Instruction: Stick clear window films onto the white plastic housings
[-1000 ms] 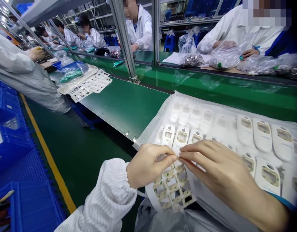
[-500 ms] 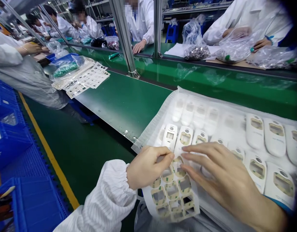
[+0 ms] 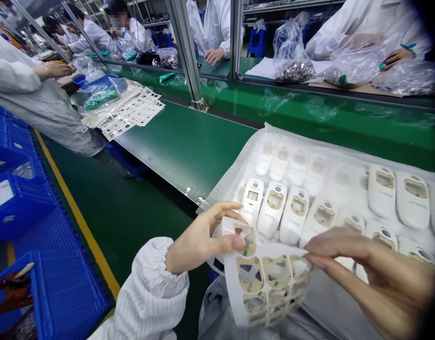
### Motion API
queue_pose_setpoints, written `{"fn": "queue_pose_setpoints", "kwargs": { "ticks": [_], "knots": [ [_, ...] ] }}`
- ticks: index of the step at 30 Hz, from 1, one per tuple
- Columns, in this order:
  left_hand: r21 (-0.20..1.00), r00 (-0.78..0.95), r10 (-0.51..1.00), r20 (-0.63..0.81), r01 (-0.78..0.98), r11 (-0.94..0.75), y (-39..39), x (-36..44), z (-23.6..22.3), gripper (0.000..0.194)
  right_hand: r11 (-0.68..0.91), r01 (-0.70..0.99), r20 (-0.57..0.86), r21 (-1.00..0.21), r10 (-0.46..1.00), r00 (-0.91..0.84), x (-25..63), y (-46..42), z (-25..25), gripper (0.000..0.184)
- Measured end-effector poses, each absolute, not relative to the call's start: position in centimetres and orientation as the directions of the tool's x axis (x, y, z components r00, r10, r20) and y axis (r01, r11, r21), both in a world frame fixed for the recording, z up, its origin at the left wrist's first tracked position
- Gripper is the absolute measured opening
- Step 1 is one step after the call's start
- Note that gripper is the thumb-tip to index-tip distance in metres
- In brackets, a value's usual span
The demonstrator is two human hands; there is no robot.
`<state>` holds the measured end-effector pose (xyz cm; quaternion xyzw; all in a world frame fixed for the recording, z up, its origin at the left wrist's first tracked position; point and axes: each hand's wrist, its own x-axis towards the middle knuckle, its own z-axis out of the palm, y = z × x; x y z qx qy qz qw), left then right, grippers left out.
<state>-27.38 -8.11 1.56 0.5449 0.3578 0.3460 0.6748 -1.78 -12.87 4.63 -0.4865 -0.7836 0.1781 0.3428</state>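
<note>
A white backing sheet of adhesive gaskets, shaped like window frames with small green marks, hangs over the near edge of the work surface. My left hand pinches its upper left part between thumb and fingers. At the sheet's upper right, the fingertips of my right hand are pressed together on its edge; whether a single gasket is between them cannot be made out. Just beyond lie rows of white plastic housings, several with a tan gasket around the window. The housing at the row's left end shows a plain window.
Translucent wrap lies under the housings on the green bench. Printed label sheets and a bag of green parts are farther left. Blue bins stand on the floor at left. Co-workers in white coats sit beyond metal posts.
My right hand has moved right and closed its fingers at the sheet's right edge. The sheet is raised and tilted, and my left hand has shifted slightly left.
</note>
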Motion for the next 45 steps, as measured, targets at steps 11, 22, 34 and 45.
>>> {"fn": "queue_pose_setpoints", "kwargs": {
  "ticks": [11,22,34,45],
  "knots": [
    [0.987,0.410,0.909,-0.074,-0.099,0.124,-11.0,-24.5,3.2,0.019,0.524,0.701,0.354,-0.484,0.850,-0.391,-3.6,-12.8,5.6,0.024],
    [0.997,0.313,0.950,0.000,-0.072,0.024,-11.6,-23.8,2.6,0.020,0.578,0.630,0.427,-0.519,0.814,-0.395,-4.6,-13.1,5.4,0.009],
    [0.994,0.260,0.964,-0.054,-0.075,0.076,-12.2,-23.7,1.9,0.033,0.468,0.540,0.339,-0.699,0.882,-0.326,-5.0,-12.7,5.9,0.006],
    [0.971,0.295,0.933,-0.208,-0.057,0.234,-10.5,-23.8,1.4,0.038,0.773,0.536,0.491,-0.339,0.632,-0.600,-4.6,-14.6,5.9,0.027]
  ]
}}
